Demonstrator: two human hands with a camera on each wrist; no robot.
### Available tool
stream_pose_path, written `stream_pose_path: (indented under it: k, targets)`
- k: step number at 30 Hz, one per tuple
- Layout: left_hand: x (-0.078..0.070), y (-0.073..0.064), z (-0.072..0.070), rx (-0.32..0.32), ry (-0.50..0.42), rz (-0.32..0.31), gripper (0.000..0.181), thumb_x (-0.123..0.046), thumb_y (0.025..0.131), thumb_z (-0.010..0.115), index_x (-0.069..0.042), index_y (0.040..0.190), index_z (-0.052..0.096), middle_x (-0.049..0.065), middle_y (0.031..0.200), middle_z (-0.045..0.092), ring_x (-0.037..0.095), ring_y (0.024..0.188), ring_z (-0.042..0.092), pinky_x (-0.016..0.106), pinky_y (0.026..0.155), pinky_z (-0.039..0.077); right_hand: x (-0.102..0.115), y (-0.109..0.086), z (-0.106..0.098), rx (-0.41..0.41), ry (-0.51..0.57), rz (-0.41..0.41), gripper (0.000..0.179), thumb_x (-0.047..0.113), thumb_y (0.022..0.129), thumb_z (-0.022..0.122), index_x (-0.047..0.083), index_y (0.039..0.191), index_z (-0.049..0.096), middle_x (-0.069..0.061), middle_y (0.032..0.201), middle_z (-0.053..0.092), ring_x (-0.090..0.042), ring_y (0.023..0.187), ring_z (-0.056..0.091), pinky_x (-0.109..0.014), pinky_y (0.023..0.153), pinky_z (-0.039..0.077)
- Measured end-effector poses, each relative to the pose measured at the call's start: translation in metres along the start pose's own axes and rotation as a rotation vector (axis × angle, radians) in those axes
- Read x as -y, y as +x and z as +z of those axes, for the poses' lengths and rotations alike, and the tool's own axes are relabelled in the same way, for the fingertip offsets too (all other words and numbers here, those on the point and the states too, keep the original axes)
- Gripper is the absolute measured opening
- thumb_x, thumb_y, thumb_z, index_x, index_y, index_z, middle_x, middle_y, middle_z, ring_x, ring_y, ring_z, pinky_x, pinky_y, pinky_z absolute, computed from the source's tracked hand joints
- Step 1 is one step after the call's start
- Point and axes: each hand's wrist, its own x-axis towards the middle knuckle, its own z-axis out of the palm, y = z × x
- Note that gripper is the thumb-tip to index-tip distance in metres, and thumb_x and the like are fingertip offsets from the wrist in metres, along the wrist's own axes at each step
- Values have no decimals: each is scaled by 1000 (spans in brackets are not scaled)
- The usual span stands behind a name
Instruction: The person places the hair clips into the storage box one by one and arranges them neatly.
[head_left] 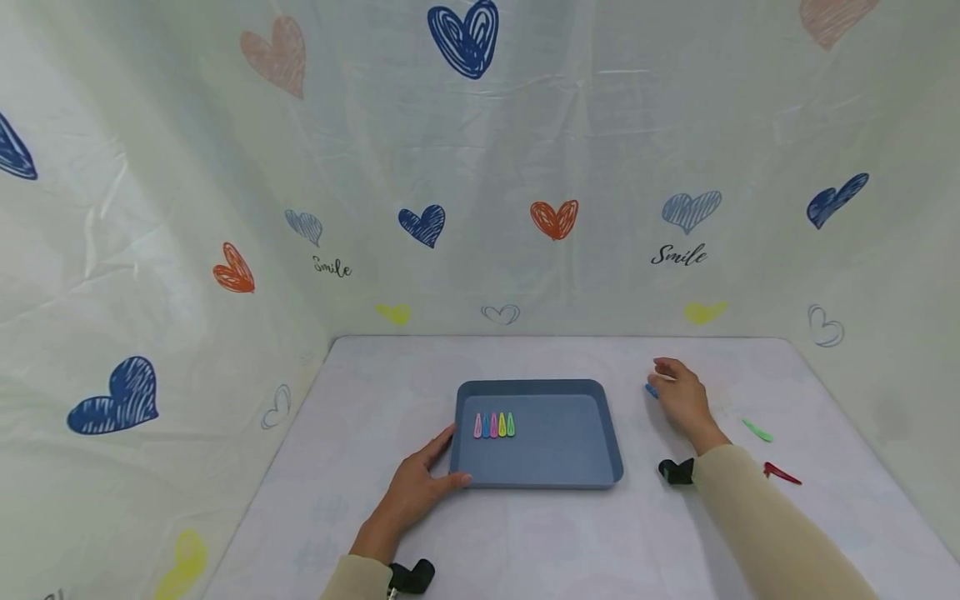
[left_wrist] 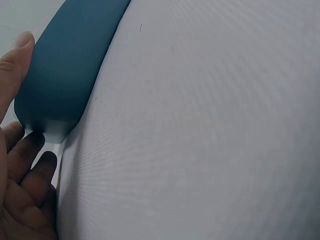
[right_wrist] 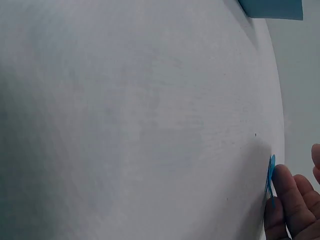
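A blue-grey tray [head_left: 555, 450] lies on the table, with a row of several snap hair clips [head_left: 493, 425] in pink, blue, yellow and green at its left side. My left hand [head_left: 420, 483] holds the tray's near left corner, thumb at the front rim and fingers along the left wall. In the left wrist view the fingertips [left_wrist: 35, 140] are at the tray's corner. To the right of the tray, my right hand [head_left: 681, 400] pinches a blue snap hair clip [right_wrist: 270, 175] close to the tabletop. Part of this clip is hidden by the fingers.
On the right of the table lie a green hair clip [head_left: 757, 431] and a red hair clip [head_left: 782, 473], near the right forearm. A white curtain [head_left: 615, 150] printed with hearts hangs behind the white table [head_left: 540, 542] and along its sides.
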Motion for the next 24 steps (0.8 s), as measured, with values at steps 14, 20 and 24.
stream_pose_path:
  k: [14, 20, 24]
  targets:
    - [0, -1, -2, -6, -1, 0, 94, -53, 81, 89, -29, 161, 46, 4, 166, 45, 37, 157, 36, 61, 125, 33, 2, -10, 5, -167, -86, 61, 38, 12, 104, 55, -6, 138, 60, -28, 129, 65, -47, 119, 60, -59, 98, 47]
    - [1, 0, -2, 0, 0, 7, 93, -52, 82, 89, -30, 162, 46, 4, 166, 45, 38, 157, 36, 61, 125, 33, -1, -16, 6, -191, -131, 73, 37, 12, 102, 52, -7, 133, 62, -29, 122, 68, -48, 111, 63, -57, 89, 48]
    - [1, 0, -1, 7, -7, 5, 93, -52, 82, 88, -30, 161, 46, 4, 166, 45, 38, 157, 35, 62, 125, 33, -1, -17, 6, -164, -108, 55, 39, 11, 102, 53, -6, 135, 61, -28, 127, 68, -48, 117, 63, -57, 93, 48]
